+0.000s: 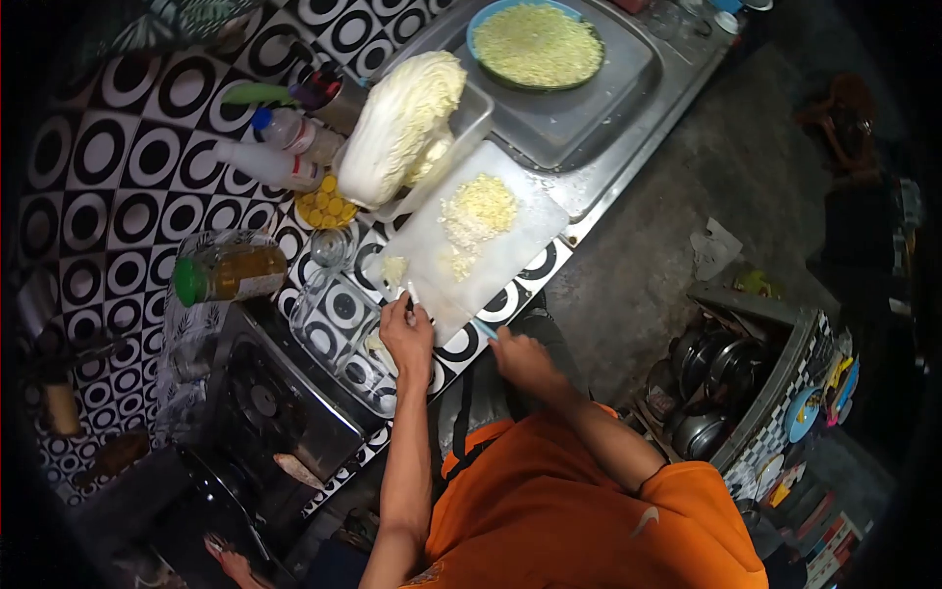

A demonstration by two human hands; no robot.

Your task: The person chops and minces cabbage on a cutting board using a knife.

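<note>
A white cutting board [422, 236] lies on the patterned counter, with a pile of chopped pale yellow cabbage [481, 208] on it and a smaller bit [393, 269] near its left edge. At the board's near left edge, my left hand [406, 334] has its fingers bent together around a small pale piece too small to identify. My right hand [525, 358] is closed on the handle of a knife [484, 329] with a light blue part showing, just off the board's near edge. A whole napa cabbage [404, 128] rests on a clear container [474, 111] behind the board.
A bowl of chopped cabbage [538, 44] sits in the steel sink [628, 93]. Bottles [280, 165], a jar with a green lid [231, 275] and a glass dish [339, 319] stand left. A stove [265, 393] is at lower left, pots [716, 368] at right.
</note>
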